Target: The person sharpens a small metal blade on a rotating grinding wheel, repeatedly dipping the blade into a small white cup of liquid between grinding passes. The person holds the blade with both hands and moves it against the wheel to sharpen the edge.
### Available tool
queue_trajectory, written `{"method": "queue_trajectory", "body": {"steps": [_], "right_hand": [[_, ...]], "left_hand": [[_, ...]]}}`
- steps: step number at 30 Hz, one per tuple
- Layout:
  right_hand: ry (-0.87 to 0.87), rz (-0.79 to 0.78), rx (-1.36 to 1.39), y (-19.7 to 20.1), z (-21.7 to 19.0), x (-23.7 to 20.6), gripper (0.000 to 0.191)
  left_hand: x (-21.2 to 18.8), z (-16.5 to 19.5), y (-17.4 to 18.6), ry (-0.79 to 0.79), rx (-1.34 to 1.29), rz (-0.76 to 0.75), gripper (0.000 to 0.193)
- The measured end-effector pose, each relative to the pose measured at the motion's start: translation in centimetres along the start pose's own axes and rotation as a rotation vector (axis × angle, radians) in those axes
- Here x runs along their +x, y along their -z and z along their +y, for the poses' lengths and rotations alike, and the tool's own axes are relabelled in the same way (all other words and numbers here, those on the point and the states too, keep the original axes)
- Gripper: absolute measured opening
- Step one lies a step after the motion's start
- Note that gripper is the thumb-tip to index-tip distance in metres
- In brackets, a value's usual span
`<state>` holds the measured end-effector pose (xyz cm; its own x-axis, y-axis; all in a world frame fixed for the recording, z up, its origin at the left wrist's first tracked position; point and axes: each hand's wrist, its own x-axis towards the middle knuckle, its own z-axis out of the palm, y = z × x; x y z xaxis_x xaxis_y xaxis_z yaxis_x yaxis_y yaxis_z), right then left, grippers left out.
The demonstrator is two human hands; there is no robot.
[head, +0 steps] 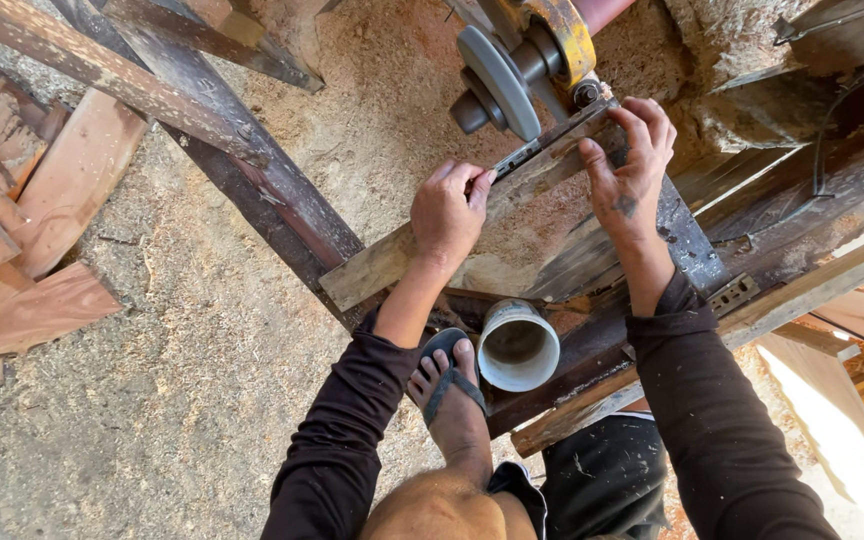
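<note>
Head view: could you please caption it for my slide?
Left hand and right hand press a flat metal blade beneath a grey grinding wheel.

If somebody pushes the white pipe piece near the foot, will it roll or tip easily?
The white pipe piece is round and short, so it would probably roll if loose. It seems wedged among dark wooden beams, which may stop it. It looks hollow, so likely light.

Rough weathered wood plank (432, 250), matt grey stone grinding wheel (497, 70).

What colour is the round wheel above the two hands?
The grinding wheel is grey, on a yellow-painted mount. The head view shows it best.
</note>
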<state>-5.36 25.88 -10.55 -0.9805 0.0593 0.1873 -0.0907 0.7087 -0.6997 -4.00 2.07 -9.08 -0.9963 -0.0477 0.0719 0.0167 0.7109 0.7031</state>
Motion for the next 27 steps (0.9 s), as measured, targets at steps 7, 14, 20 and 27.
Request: {"method": "queue_trajectory", "body": {"steps": [7,14,20,27], "right_hand": [[0.156,-0.148,-0.087,0.3,0.1,2.0,0.041],[0.237,-0.364,-0.105,0.4,0.7,5.1,0.041],[0.271,-0.428,-0.158,-0.2,1.2,7.1,0.038],[0.276,-0.428,-0.225,0.5,2.0,8.1,0.034]], "left_hand": [[0.3,-0.4,-0.8,0.064,-0.024,-0.085,0.02],[1.4,0.2,-1.9,0.025,-0.061,-0.07,0.021],[2.1,1.4,-2.7,0.021,-0.104,-0.057,0.021],[1.4,1.6,-0.8,0.136,-0.133,-0.047,0.026]]}}
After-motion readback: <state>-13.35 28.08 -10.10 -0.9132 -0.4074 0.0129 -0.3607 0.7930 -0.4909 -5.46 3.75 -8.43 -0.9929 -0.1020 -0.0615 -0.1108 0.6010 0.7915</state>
